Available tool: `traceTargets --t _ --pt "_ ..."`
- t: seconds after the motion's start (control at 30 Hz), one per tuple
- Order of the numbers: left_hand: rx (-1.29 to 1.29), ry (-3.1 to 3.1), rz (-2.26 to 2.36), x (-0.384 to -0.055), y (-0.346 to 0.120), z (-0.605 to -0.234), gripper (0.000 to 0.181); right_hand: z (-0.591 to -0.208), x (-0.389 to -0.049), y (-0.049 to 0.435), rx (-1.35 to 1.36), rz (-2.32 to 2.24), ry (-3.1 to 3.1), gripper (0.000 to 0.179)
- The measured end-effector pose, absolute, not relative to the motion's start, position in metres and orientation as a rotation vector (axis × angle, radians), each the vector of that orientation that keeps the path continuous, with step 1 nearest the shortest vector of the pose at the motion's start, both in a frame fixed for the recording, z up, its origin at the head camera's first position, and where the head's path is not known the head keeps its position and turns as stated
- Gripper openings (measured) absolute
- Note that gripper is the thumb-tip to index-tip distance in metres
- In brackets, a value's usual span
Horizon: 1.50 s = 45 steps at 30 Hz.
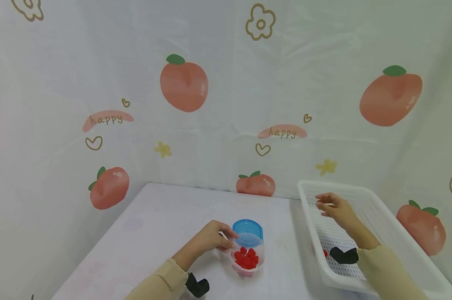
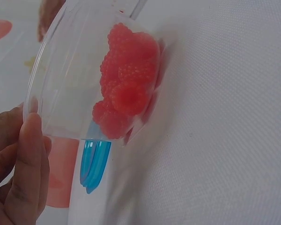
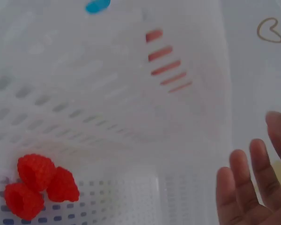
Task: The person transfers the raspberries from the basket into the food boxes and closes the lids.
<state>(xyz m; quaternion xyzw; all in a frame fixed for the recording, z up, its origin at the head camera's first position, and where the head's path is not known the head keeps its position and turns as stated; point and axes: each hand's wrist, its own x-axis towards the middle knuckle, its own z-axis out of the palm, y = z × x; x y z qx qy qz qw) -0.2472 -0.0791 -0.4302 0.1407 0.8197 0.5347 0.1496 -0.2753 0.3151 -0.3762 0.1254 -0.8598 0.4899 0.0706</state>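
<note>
My left hand (image 1: 212, 236) pinches the rim of a clear plastic tub (image 2: 70, 79) that stands on the table. A heap of red raspberries (image 1: 247, 259) lies in the bottom of the tub. Just behind it is a blue lid (image 1: 248, 228). My right hand (image 1: 334, 210) is raised over the white basket (image 1: 311, 237), its fingers apart and holding nothing. Three raspberries (image 3: 36, 172) sit together on the basket's slotted floor in the right wrist view; the head view shows only a bit of red there beside the wrist.
The white table (image 1: 166, 221) runs back to a hanging cloth (image 1: 218, 137) printed with fruit and hearts. The basket's raised walls stand along the right side. A black wrist mount (image 1: 197, 285) sits below the left sleeve, another (image 1: 343, 255) by the right sleeve.
</note>
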Motion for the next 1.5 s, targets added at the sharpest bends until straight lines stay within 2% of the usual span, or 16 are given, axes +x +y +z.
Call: traceTargets --t 0.07,0.33,0.6,1.27,1.5 --pt "0.408 2.354 1.535 -0.247 -0.079 -0.43 0.02 -0.382 -0.278 0.32 0.396 1.438 -2.736 0.04" --pt "0.407 2.354 1.524 -0.246 -0.08 -0.43 0.019 -0.398 -0.284 0.332 0.499 1.56 -3.082 0.04" --pt "0.404 2.357 1.523 -0.245 -0.08 -0.428 0.02 -0.403 -0.278 0.337 0.34 1.553 -3.255 0.032" --pt "0.423 2.345 1.529 -0.245 -0.08 -0.427 0.021 -0.413 -0.274 0.334 0.268 1.463 -3.419 0.008" --pt "0.405 2.342 1.526 -0.246 -0.079 -0.427 0.02 -0.412 -0.273 0.332 0.27 1.422 -3.453 0.007"
